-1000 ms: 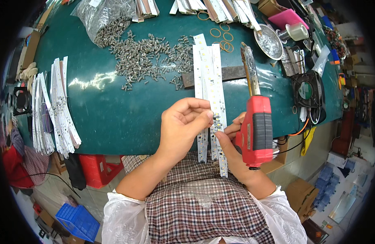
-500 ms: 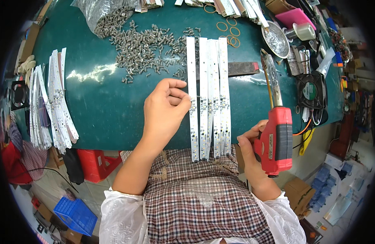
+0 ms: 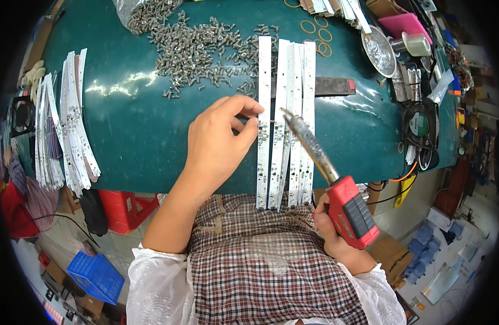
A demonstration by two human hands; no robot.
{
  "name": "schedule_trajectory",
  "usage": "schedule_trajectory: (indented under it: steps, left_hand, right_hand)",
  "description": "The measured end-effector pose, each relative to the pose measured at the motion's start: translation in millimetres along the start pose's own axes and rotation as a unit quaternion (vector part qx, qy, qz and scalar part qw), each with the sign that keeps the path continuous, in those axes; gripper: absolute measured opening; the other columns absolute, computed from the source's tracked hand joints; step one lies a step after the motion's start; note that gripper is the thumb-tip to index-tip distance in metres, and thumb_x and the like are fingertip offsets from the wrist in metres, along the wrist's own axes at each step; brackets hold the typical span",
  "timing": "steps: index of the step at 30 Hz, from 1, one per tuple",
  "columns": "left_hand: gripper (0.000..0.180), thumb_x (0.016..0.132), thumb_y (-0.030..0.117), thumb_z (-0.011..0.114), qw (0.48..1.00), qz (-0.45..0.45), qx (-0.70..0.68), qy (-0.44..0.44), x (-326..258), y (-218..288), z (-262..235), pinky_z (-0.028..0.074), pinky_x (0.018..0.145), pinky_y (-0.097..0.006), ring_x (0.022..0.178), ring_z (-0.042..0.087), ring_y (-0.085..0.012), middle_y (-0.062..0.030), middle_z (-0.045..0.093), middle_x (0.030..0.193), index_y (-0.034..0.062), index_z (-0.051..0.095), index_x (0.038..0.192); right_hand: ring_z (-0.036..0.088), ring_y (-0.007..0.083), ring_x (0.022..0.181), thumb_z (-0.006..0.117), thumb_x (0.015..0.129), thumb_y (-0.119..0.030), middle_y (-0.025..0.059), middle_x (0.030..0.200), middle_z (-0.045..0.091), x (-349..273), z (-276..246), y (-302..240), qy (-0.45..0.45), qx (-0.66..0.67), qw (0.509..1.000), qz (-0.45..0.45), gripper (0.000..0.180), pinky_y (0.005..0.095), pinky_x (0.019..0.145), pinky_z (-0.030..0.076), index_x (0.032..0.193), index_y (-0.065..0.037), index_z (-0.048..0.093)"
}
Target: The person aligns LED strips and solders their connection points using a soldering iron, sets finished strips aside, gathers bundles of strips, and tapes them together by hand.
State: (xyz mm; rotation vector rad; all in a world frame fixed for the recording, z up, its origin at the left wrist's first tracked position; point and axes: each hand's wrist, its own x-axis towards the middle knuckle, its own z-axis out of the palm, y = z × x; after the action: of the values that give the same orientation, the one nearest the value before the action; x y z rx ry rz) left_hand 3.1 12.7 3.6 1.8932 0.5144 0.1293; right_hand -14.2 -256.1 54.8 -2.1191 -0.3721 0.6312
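A person in a plaid apron and white sleeves sat at a dark green table [image 3: 141, 135], seen from above. The left hand [image 3: 217, 141] lay over the table with its fingers [image 3: 244, 105] curled, thumb and forefinger pinched together at the left edge of the nearest white LED strip [image 3: 264, 119], apparently on a small screw too tiny to make out clearly. Just to the right of those fingertips lay a bundle of more LED strips [image 3: 295, 119], side by side and running away from the person, their near ends overhanging the table edge above the lap.

The right hand [image 3: 331, 230] was clenched around the red and grey grip of an electric screwdriver [image 3: 336, 184]. Its long metal shaft slanted up and left, the tip resting over the strips just right of the left fingertips.

Beyond the left fingers a loose pile of small metal screws [image 3: 201, 49] was scattered. A dark flat metal bar [image 3: 333, 85] lay under the strips, beyond the screwdriver tip. Well to the left of the left hand, a stack of white LED strips [image 3: 65, 124] fanned out. Far right of the strips sat a small black fan [image 3: 418, 123], a round metal dish [image 3: 378, 51] and several rubber bands [image 3: 317, 30].
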Motion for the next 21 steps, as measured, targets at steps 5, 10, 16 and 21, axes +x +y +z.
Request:
schedule_trajectory:
  steps: [5,10,16,21]
  left_hand:
    - [0.018,0.081,-0.002,0.067,1.0,0.015,-0.004,-0.008,0,-3,-2,0.048,0.06,-0.023,0.064,0.061,-0.0083,-0.005,0.07,0.093,0.0017,0.07,0.099]
    - [0.02,0.081,-0.001,0.066,1.0,0.016,0.001,-0.006,0,-3,-3,0.048,0.06,-0.022,0.064,0.059,-0.008,-0.0047,0.07,0.093,0.0025,0.071,0.099]
    - [0.019,0.081,-0.001,0.066,1.0,0.014,0.009,0.002,-1,-2,-2,0.047,0.06,-0.022,0.062,0.058,-0.0073,-0.0039,0.07,0.092,0.0037,0.072,0.098]
    - [0.019,0.08,0.0,0.066,1.0,0.018,0.016,0.008,-2,-4,-2,0.047,0.059,-0.022,0.061,0.057,-0.0072,-0.0038,0.07,0.091,0.004,0.072,0.098]
  right_hand:
    - [0.062,0.0263,0.071,0.071,0.072,0.004,0.0137,0.087,0.061,10,9,1,0.012,-0.022,0.997,-0.07,0.026,0.0332,0.062,0.049,0.097,0.002,0.062]
    - [0.061,0.0234,0.065,0.07,0.071,0.005,0.0102,0.078,0.061,16,14,4,0.007,-0.021,0.996,-0.087,0.022,0.0316,0.058,0.048,0.091,0.001,0.061]
    - [0.061,0.0236,0.064,0.069,0.071,0.006,0.0111,0.078,0.061,17,18,5,0.023,-0.023,0.994,-0.101,0.02,0.0317,0.057,0.048,0.088,0.0,0.061]
    - [0.061,0.0235,0.064,0.072,0.069,0.007,0.0119,0.078,0.061,23,15,-3,0.013,-0.051,0.99,-0.133,0.024,0.031,0.056,0.048,0.088,0.001,0.06]
